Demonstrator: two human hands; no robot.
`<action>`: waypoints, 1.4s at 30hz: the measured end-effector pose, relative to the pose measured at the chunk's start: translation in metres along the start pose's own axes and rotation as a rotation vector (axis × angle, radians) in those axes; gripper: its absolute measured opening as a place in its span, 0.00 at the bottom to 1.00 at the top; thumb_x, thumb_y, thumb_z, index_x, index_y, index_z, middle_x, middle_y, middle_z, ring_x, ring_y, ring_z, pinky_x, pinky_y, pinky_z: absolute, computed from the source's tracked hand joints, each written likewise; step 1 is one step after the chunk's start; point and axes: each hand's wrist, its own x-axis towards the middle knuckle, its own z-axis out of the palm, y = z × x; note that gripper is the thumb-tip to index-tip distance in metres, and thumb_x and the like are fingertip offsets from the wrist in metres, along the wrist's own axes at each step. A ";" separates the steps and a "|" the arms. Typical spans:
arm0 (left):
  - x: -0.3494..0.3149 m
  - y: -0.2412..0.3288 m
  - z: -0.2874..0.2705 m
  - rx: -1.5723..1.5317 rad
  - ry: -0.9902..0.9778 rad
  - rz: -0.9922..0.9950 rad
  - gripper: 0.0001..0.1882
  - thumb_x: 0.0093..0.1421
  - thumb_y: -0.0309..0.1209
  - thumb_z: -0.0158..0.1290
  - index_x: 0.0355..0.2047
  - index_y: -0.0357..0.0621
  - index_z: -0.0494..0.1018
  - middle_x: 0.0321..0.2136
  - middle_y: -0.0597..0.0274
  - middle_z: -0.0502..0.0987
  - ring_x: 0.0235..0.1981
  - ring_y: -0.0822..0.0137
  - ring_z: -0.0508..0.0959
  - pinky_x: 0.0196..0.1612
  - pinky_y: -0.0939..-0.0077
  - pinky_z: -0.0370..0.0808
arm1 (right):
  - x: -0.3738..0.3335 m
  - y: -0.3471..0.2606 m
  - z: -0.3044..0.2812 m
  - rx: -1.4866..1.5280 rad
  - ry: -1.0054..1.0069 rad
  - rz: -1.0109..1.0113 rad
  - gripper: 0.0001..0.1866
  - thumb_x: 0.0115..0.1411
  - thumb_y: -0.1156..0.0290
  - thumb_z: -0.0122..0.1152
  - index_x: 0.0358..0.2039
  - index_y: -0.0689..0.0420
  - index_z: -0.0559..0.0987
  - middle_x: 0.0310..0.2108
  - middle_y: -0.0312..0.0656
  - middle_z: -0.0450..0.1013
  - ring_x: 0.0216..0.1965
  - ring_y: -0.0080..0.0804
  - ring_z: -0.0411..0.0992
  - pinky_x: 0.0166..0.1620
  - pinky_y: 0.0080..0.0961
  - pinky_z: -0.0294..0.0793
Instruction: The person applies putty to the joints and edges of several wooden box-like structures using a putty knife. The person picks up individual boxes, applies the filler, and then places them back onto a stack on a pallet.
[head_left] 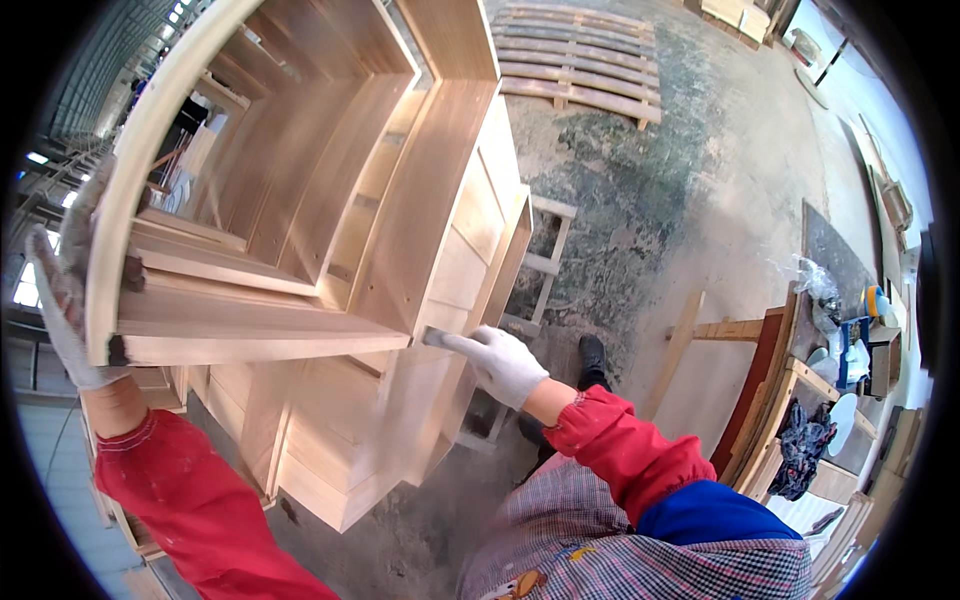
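Cabinet [415,190] of pale bare wood fills the upper left and middle of the view, just in front of the person, its open compartments framed by smooth panels. 2 gloved hands are at it. The right hand [497,365], in a whitish glove, has its fingers closed around a small dark block [435,338], which sits against the cabinet's edge near the corner where 2 boards meet. The left hand [70,310], in a dirtier glove, is at the outer rim on the far left; its fingers lie partly behind the wood, so I cannot tell how tightly they are closed. A black patch marks the rim's lower corner beside that hand. Further boxy wooden parts show beneath the cabinet, and I cannot tell whether they are joined to it. Both arms wear red sleeves [630,440], and a checked apron [640,540] covers the person's front. Near the right elbow, 1 dark shoe [593,358] stands on the stained concrete floor [740,190]. A slatted wooden pallet [580,45] lies beyond, at the top. On the right, a cluttered bench [765,370] bears a clear plastic bag [818,283], a yellow roll [877,302] and a crumpled black bag [803,450].
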 end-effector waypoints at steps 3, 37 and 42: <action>0.002 -0.001 0.000 0.048 0.035 0.003 0.42 0.62 0.64 0.29 0.60 0.41 0.64 0.54 0.59 0.71 0.46 0.68 0.73 0.54 0.79 0.66 | -0.027 0.003 -0.022 0.147 0.029 0.161 0.27 0.55 0.80 0.48 0.56 0.49 0.68 0.38 0.50 0.69 0.41 0.51 0.69 0.45 0.38 0.70; 0.120 0.134 0.244 -0.136 -0.404 -0.148 0.15 0.66 0.35 0.44 0.27 0.40 0.73 0.23 0.72 0.70 0.25 0.78 0.67 0.29 0.79 0.66 | -0.101 0.128 -0.394 0.784 0.919 0.521 0.25 0.58 0.79 0.52 0.58 0.57 0.65 0.36 0.34 0.67 0.32 0.20 0.66 0.35 0.19 0.70; 0.170 0.106 0.369 -0.215 -0.470 -0.380 0.23 0.68 0.49 0.38 0.39 0.43 0.74 0.29 0.66 0.76 0.28 0.73 0.75 0.31 0.77 0.72 | -0.084 0.159 -0.434 0.954 1.084 0.564 0.27 0.59 0.81 0.50 0.59 0.56 0.63 0.32 0.39 0.68 0.29 0.26 0.70 0.33 0.24 0.73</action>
